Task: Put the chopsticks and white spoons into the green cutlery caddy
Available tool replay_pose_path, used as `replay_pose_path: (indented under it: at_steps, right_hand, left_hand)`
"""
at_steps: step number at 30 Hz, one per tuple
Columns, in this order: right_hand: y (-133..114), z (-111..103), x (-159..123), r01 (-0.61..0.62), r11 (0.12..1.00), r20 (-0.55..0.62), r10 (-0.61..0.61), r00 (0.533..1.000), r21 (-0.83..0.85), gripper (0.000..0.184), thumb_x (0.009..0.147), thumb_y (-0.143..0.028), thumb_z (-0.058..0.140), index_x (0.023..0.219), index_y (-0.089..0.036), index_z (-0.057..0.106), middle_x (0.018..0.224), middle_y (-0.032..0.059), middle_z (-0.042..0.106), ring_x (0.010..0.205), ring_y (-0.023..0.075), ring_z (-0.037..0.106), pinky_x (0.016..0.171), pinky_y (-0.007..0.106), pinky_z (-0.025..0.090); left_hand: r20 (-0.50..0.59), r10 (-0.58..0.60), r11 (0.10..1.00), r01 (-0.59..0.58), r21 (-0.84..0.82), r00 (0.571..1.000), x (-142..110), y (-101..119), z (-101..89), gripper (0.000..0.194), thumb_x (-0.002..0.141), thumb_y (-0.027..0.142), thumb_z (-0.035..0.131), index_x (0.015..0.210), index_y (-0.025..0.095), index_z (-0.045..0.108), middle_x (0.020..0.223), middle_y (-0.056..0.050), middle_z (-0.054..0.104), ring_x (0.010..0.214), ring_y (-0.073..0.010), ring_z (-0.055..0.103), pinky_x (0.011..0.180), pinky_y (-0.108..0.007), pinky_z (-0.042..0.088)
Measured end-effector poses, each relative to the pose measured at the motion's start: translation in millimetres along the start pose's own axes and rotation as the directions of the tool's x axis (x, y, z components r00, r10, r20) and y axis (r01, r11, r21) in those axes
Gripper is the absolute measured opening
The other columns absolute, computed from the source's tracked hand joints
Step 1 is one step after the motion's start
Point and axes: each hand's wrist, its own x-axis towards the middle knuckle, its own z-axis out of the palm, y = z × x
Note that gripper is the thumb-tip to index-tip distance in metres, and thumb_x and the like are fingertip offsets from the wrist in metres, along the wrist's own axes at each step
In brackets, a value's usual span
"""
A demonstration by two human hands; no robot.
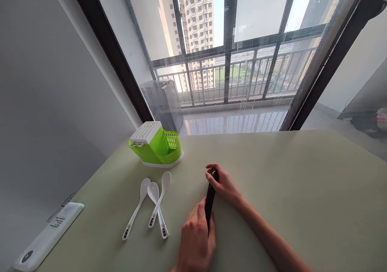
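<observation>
- Your left hand [195,233] grasps the near end of the black object [210,199]; your right hand [223,185] grips the far end.
- Its long axis runs away from you, tipping slightly right.
- Three spoons [159,204] lie leftward, nearer your left hand.
- Your fingers hide both ends; table [287,191] contact is unclear.

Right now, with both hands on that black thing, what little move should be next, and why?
I'd try a gentle tug with the right hand, perhaps, while the left hand steadies the black thing. The left hand wraps its near end and the right hand pinches its far end, so a tug might show whether that end opens. I can't tell what it is.
</observation>
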Motion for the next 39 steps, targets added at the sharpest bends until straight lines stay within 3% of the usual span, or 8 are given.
replay_pose_path:
  at_steps: [5, 10, 16, 25, 33, 39]
  right_hand:
    - [-1.5, 2.0, -0.5, 0.003, 0.999, -0.034, -0.005, 0.999, -0.046, 0.023, 0.091, -0.04, 0.053, 0.104, -0.021, 0.06, 0.086, 0.0028, 0.066, 0.075, 0.0177, 0.062, 0.072, 0.032, 0.049]
    - [-2.7, 0.5, -1.9, 0.01, 0.995, -0.075, -0.017, 0.997, -0.1, 0.023, 0.088, -0.038, 0.057, 0.103, -0.022, 0.062, 0.096, 0.0064, 0.063, 0.086, 0.0211, 0.061, 0.08, 0.035, 0.049]
    - [-0.3, 0.5, -3.8, 0.025, 0.983, -0.112, -0.047, 0.993, -0.183, 0.025, 0.086, -0.038, 0.058, 0.105, -0.022, 0.063, 0.102, 0.007, 0.06, 0.086, 0.0199, 0.06, 0.082, 0.035, 0.052]
    - [4.7, 5.2, -2.1, 0.061, 0.975, -0.025, -0.068, 0.997, -0.212, 0.029, 0.089, -0.038, 0.055, 0.113, -0.023, 0.057, 0.098, 0.0052, 0.068, 0.098, 0.0232, 0.062, 0.094, 0.04, 0.047]
    - [5.0, 6.6, -5.0, 0.017, 0.971, -0.041, -0.028, 0.999, -0.237, 0.042, 0.087, -0.038, 0.058, 0.127, -0.024, 0.054, 0.126, 0.0115, 0.054, 0.1, 0.0224, 0.061, 0.094, 0.042, 0.05]
    - [3.0, 5.6, -2.8, 0.052, 0.982, -0.001, -0.053, 0.999, -0.184, 0.041, 0.096, -0.05, 0.05, 0.128, -0.023, 0.054, 0.116, 0.0084, 0.068, 0.109, 0.0254, 0.061, 0.102, 0.046, 0.043]
  left_hand:
    - [-0.097, 0.074, 0.991, -0.062, 0.122, 0.993, -0.2, -2.6, 3.7, 0.039, 0.097, 0.016, 0.043, 0.134, 0.018, 0.055, 0.115, -0.012, 0.066, 0.108, -0.0283, 0.064, 0.101, -0.051, 0.048]
    - [-0.108, 0.09, 0.99, -0.077, 0.115, 0.99, 0.0, -0.5, 0.0, 0.035, 0.095, 0.013, 0.044, 0.127, 0.018, 0.058, 0.115, -0.012, 0.062, 0.108, -0.0279, 0.06, 0.098, -0.048, 0.049]
    - [-0.121, 0.068, 0.993, -0.056, 0.1, 0.99, -2.0, -2.4, 1.3, 0.034, 0.093, 0.01, 0.046, 0.123, 0.019, 0.06, 0.115, -0.011, 0.062, 0.107, -0.0275, 0.06, 0.097, -0.047, 0.05]
    - [-0.145, 0.093, 0.995, -0.087, 0.046, 0.985, -2.3, -5.0, -0.1, 0.033, 0.094, 0.012, 0.045, 0.123, 0.019, 0.06, 0.116, -0.011, 0.06, 0.107, -0.0264, 0.059, 0.097, -0.046, 0.051]
    - [-0.129, 0.06, 0.998, -0.064, -0.028, 0.99, -5.4, -9.1, -3.0, 0.04, 0.092, 0.011, 0.048, 0.129, 0.022, 0.058, 0.12, -0.01, 0.057, 0.114, -0.0255, 0.059, 0.101, -0.044, 0.052]
    - [-0.138, 0.063, 0.996, -0.071, -0.053, 0.988, -3.6, -7.2, -5.2, 0.036, 0.093, 0.012, 0.047, 0.126, 0.022, 0.059, 0.12, -0.01, 0.057, 0.114, -0.0255, 0.058, 0.101, -0.045, 0.052]
